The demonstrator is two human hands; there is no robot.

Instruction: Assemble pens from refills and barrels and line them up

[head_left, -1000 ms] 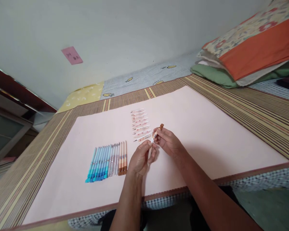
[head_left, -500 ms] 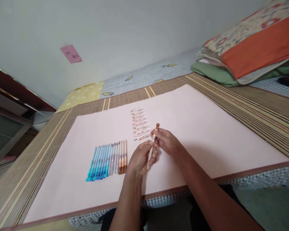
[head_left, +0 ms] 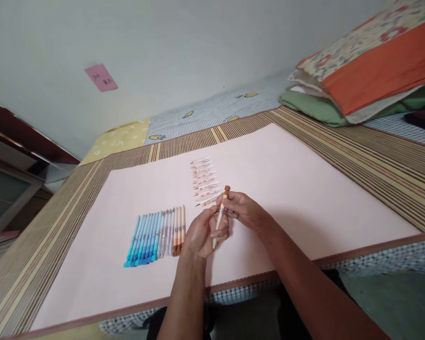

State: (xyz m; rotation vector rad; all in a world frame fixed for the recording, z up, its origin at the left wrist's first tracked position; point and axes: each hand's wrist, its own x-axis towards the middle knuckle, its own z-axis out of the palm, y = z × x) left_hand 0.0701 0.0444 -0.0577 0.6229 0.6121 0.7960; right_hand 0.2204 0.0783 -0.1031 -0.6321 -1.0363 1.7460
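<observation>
Both hands hold one pen (head_left: 221, 213) above a pale pink sheet (head_left: 304, 189). The pen has a cream barrel and a brown cap end pointing away from me. My left hand (head_left: 201, 233) pinches its lower barrel, fingers closed. Closed as well, my right hand (head_left: 242, 210) grips the upper part near the brown end. Left of my hands lies a tidy row of pens (head_left: 156, 236), mostly blue, some clear, some orange. Just beyond my hands sits a column of several thin pen refills (head_left: 203, 182).
The pink sheet lies on a striped woven mat (head_left: 375, 141) over a bed with a checked cover. Folded blankets and a pillow (head_left: 368, 71) are stacked at the far right. A pink note (head_left: 101, 78) sticks on the grey wall. Dark wooden furniture (head_left: 10, 174) stands at the left.
The pen has tilted more upright and shifted slightly left and toward me. Its lower tip now sticks out below my left hand. Both hands moved a little closer together.
</observation>
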